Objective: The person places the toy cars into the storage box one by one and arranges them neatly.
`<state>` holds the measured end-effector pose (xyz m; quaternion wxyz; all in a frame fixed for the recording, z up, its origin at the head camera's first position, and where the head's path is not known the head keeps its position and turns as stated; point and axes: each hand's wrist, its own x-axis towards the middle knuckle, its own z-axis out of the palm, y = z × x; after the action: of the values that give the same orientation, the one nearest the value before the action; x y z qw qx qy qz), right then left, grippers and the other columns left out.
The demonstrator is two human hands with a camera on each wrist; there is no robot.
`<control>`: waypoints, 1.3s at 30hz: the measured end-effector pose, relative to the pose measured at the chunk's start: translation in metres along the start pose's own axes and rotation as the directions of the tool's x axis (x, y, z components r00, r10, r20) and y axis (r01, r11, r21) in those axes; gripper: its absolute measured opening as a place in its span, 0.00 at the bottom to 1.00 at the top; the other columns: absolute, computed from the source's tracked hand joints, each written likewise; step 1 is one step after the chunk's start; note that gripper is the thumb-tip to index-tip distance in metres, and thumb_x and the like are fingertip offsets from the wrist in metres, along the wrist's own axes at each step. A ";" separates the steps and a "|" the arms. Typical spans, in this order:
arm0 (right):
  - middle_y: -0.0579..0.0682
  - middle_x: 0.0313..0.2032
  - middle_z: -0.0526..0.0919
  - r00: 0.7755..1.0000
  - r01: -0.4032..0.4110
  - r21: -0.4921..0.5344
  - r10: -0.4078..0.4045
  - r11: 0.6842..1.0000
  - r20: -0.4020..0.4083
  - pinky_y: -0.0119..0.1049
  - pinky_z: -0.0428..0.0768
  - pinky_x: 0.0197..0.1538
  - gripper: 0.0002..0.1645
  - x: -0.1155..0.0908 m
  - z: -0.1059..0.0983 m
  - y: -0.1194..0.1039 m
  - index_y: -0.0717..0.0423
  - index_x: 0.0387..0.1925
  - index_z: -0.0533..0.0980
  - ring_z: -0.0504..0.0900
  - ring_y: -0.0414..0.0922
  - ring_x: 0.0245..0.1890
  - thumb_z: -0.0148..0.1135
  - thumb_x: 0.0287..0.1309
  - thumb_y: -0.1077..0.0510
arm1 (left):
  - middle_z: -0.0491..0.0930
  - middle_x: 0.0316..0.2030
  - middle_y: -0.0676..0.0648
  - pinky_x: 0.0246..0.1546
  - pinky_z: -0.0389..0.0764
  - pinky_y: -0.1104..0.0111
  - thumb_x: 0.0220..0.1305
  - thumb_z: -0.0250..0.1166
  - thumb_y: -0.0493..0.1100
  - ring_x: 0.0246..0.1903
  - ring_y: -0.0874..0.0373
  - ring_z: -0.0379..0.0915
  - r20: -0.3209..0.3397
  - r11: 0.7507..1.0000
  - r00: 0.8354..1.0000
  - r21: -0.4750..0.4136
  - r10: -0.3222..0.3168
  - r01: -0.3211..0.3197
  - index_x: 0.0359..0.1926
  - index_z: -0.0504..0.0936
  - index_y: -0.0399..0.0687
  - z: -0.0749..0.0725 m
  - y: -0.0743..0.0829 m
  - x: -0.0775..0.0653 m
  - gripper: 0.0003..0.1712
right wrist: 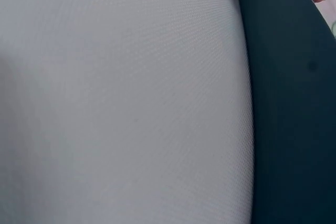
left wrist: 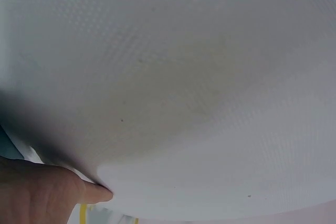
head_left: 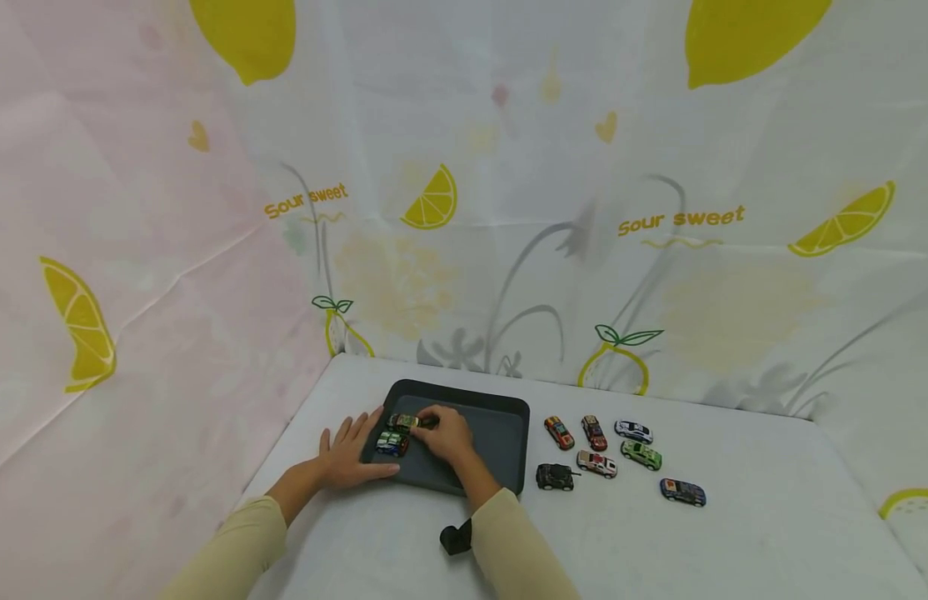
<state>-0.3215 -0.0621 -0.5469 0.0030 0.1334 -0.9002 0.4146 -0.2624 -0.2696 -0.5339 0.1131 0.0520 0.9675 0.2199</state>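
A dark grey rectangular tray (head_left: 497, 446) lies on the white cloth. My left hand (head_left: 347, 454) rests at its left edge with the fingers spread; in the left wrist view only part of that hand (left wrist: 44, 192) shows at the lower left. Over the tray's left half, my right hand (head_left: 445, 435) pinches a green-and-yellow patterned toy car (head_left: 402, 422) between thumb and fingers, which partly hide it. Just below that car in the head view sits a green, white and blue toy car (head_left: 391, 443), inside the tray. The right wrist view shows mostly cloth and the tray's side (right wrist: 294, 103).
Right of the tray stand several toy cars, among them an orange one (head_left: 559, 432), a green one (head_left: 641, 455) and a dark blue one (head_left: 683, 492). A black toy tank (head_left: 556, 477) stands nearest the tray. Behind hangs a lemon-printed cloth (head_left: 509, 275).
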 end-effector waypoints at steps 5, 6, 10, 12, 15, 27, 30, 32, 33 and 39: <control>0.42 0.39 0.87 1.000 0.001 0.014 -0.001 1.000 -0.001 0.39 0.79 0.44 0.15 0.001 0.001 0.002 0.45 0.43 0.84 0.83 0.40 0.38 0.74 0.54 0.47 | 0.45 0.77 0.33 0.66 0.33 0.29 0.53 0.63 0.76 0.75 0.29 0.35 -0.001 1.000 1.000 0.005 0.003 -0.003 0.79 0.40 0.57 0.000 -0.001 0.000 0.64; 0.42 0.39 0.87 1.000 0.004 0.018 -0.004 1.000 -0.001 0.39 0.79 0.44 0.16 0.001 0.001 0.002 0.45 0.44 0.84 0.83 0.40 0.38 0.74 0.54 0.48 | 0.45 0.77 0.33 0.66 0.33 0.29 0.54 0.63 0.76 0.75 0.29 0.35 -0.001 1.000 1.000 0.004 0.004 -0.004 0.79 0.40 0.57 0.000 -0.001 0.000 0.64; 0.43 0.39 0.87 1.000 0.015 0.035 -0.015 0.999 -0.004 0.38 0.78 0.42 0.16 0.002 0.002 0.004 0.47 0.44 0.84 0.83 0.40 0.36 0.75 0.53 0.49 | 0.45 0.77 0.33 0.66 0.33 0.28 0.53 0.63 0.76 0.75 0.29 0.35 -0.002 1.000 1.000 0.007 0.003 -0.003 0.79 0.40 0.56 0.000 -0.001 0.001 0.64; 0.44 0.39 0.88 1.000 0.020 0.044 -0.019 0.999 -0.005 0.37 0.78 0.42 0.16 0.002 0.002 0.004 0.47 0.43 0.84 0.82 0.40 0.35 0.75 0.53 0.49 | 0.46 0.77 0.33 0.66 0.34 0.29 0.53 0.62 0.76 0.75 0.30 0.35 -0.004 1.000 1.000 0.012 0.002 -0.002 0.79 0.40 0.56 0.001 -0.001 0.001 0.64; 0.45 0.39 0.88 1.000 0.025 0.053 -0.024 0.998 -0.009 0.36 0.78 0.40 0.16 0.002 0.001 0.005 0.48 0.43 0.84 0.82 0.40 0.34 0.75 0.52 0.49 | 0.46 0.77 0.33 0.66 0.34 0.29 0.53 0.62 0.76 0.75 0.30 0.36 -0.007 1.000 1.000 0.022 -0.001 0.001 0.79 0.40 0.56 0.001 -0.001 0.002 0.64; 0.46 0.39 0.87 0.999 0.052 0.051 -0.051 0.997 -0.018 0.40 0.79 0.47 0.15 0.002 0.002 0.006 0.49 0.42 0.85 0.83 0.44 0.40 0.75 0.53 0.50 | 0.46 0.77 0.33 0.66 0.34 0.29 0.53 0.62 0.76 0.75 0.30 0.35 -0.013 1.000 1.000 0.015 -0.003 0.003 0.79 0.40 0.56 0.002 -0.001 0.002 0.64; 0.46 0.39 0.87 0.998 0.059 0.059 -0.058 0.996 -0.015 0.37 0.79 0.45 0.15 0.003 0.003 0.008 0.49 0.42 0.85 0.83 0.42 0.38 0.75 0.53 0.50 | 0.45 0.77 0.33 0.66 0.33 0.29 0.53 0.62 0.76 0.75 0.30 0.35 -0.012 1.000 1.000 0.011 -0.001 0.001 0.79 0.40 0.56 0.003 -0.002 0.002 0.64; 0.47 0.40 0.88 0.998 0.068 0.078 -0.067 0.995 -0.015 0.35 0.78 0.42 0.16 0.003 0.003 0.008 0.50 0.43 0.85 0.82 0.41 0.35 0.75 0.52 0.51 | 0.45 0.77 0.33 0.66 0.33 0.29 0.53 0.62 0.76 0.75 0.30 0.34 -0.010 1.000 1.000 0.008 0.000 0.000 0.79 0.40 0.57 0.002 -0.002 0.002 0.64; 0.47 0.40 0.88 0.997 0.075 0.090 -0.074 0.993 -0.015 0.35 0.78 0.41 0.16 0.003 0.002 0.008 0.51 0.43 0.85 0.81 0.41 0.34 0.75 0.52 0.52 | 0.45 0.77 0.33 0.66 0.32 0.29 0.53 0.63 0.76 0.75 0.30 0.34 -0.009 1.000 1.000 0.005 0.001 -0.001 0.79 0.40 0.57 0.002 -0.002 0.002 0.64; 0.51 0.44 0.88 0.997 0.074 0.138 -0.075 0.988 -0.001 0.35 0.78 0.40 0.20 0.002 -0.001 0.008 0.54 0.47 0.84 0.82 0.43 0.35 0.76 0.52 0.53 | 0.43 0.77 0.33 0.66 0.31 0.29 0.54 0.63 0.76 0.75 0.30 0.32 -0.012 1.000 1.000 -0.006 0.008 -0.008 0.79 0.39 0.58 0.003 -0.003 0.001 0.64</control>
<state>-0.3253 -0.0572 -0.5517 0.0072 0.1676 -0.8637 0.4752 -0.2631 -0.2710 -0.5385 0.1068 0.0542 0.9673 0.2234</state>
